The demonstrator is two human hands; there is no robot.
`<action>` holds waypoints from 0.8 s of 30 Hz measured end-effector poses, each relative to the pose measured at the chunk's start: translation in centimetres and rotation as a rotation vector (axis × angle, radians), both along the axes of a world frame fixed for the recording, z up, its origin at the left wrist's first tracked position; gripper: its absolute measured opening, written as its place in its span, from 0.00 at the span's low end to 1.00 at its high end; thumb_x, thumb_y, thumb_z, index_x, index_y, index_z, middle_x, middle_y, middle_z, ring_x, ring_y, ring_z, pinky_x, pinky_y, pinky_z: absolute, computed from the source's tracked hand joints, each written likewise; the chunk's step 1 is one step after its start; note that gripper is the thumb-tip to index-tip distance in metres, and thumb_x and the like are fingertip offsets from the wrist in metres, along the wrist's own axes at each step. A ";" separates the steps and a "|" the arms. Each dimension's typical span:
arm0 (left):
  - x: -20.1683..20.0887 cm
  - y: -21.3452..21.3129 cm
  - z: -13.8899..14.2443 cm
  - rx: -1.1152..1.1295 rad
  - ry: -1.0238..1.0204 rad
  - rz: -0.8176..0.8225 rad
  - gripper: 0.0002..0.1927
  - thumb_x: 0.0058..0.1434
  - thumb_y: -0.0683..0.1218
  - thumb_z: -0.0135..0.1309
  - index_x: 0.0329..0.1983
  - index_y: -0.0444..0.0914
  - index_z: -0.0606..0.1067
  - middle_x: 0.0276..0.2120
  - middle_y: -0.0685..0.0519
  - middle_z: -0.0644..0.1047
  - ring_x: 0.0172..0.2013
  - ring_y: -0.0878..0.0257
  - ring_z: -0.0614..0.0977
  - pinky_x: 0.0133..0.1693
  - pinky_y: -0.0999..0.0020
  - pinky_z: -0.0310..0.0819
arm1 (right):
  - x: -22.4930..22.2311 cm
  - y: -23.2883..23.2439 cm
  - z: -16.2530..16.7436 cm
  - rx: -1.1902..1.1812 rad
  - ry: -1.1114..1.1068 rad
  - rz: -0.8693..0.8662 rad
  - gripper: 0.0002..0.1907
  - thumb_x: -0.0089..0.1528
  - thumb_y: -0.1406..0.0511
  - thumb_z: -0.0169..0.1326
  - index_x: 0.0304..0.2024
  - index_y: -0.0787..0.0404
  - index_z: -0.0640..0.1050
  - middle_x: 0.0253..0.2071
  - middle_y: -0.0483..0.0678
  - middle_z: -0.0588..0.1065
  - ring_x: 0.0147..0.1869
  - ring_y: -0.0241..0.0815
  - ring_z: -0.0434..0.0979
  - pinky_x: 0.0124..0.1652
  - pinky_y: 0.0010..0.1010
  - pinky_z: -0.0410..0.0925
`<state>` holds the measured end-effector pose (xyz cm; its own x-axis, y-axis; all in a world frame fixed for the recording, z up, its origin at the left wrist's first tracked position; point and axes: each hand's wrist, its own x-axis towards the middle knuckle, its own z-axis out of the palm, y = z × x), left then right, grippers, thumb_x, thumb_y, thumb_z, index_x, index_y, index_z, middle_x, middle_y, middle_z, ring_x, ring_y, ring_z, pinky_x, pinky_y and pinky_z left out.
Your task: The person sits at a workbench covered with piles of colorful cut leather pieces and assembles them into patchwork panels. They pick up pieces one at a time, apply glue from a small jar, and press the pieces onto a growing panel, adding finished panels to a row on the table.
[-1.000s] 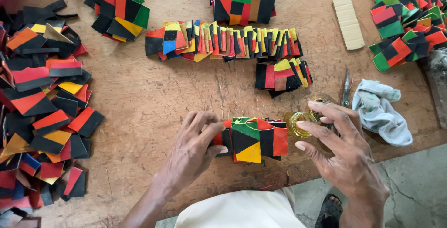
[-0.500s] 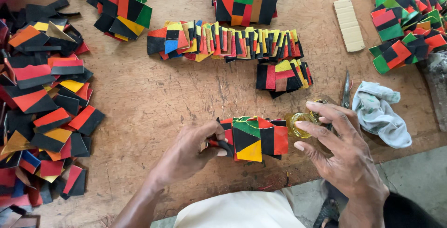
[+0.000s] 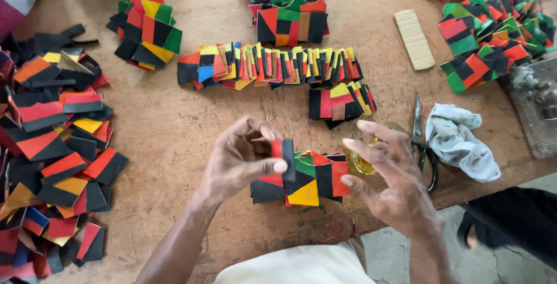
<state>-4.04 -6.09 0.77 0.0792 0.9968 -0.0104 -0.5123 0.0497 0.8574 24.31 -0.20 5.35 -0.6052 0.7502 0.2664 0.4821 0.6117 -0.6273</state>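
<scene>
My left hand (image 3: 243,156) pinches a small red and black patchwork piece (image 3: 282,152), lifted on edge above a short stack of coloured patchwork pieces (image 3: 307,182) near the table's front edge. My right hand (image 3: 386,176) hovers to the right of that stack with its fingers spread and nothing in them. A small round container of yellow liquid (image 3: 361,165) sits partly hidden behind the right hand's fingers.
A long row of patchwork pieces (image 3: 272,63) lies mid-table with a smaller pile (image 3: 341,101) below it. Heaps of pieces (image 3: 52,145) fill the left side and far right (image 3: 493,34). Scissors (image 3: 422,139), a crumpled cloth (image 3: 458,139) and a cream block (image 3: 414,38) lie right.
My left hand has picked one piece off the stack and raised it on edge. My right hand has lifted slightly and opened its fingers.
</scene>
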 end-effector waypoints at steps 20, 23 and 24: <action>2.9 3.8 -0.4 0.002 -0.292 -0.201 0.15 0.60 0.33 0.64 0.50 0.32 0.75 0.46 0.51 0.79 0.45 0.64 0.82 0.44 0.68 0.81 | -2.8 -0.3 -0.8 -0.005 0.194 0.203 0.46 0.59 0.58 0.66 0.75 0.51 0.58 0.75 0.56 0.56 0.77 0.56 0.60 0.66 0.45 0.67; 2.7 3.8 -0.2 0.010 -0.360 -0.199 0.15 0.60 0.33 0.64 0.49 0.33 0.75 0.46 0.50 0.79 0.44 0.63 0.82 0.45 0.67 0.81 | -2.7 -0.6 -0.9 0.075 0.188 0.177 0.42 0.60 0.59 0.65 0.74 0.45 0.61 0.76 0.51 0.57 0.76 0.53 0.62 0.64 0.41 0.71; 2.7 3.8 -0.1 0.016 -0.380 -0.197 0.15 0.60 0.33 0.64 0.49 0.33 0.75 0.46 0.50 0.80 0.44 0.63 0.82 0.43 0.68 0.81 | -2.7 -0.5 -1.0 0.130 0.182 0.153 0.40 0.60 0.59 0.66 0.72 0.41 0.65 0.76 0.48 0.59 0.75 0.50 0.64 0.62 0.39 0.73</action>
<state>-1.32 -2.25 0.71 0.2631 0.9621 0.0721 -0.7744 0.1660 0.6106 21.61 -0.71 4.39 -0.6424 0.6061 0.4690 0.2644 0.7497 -0.6067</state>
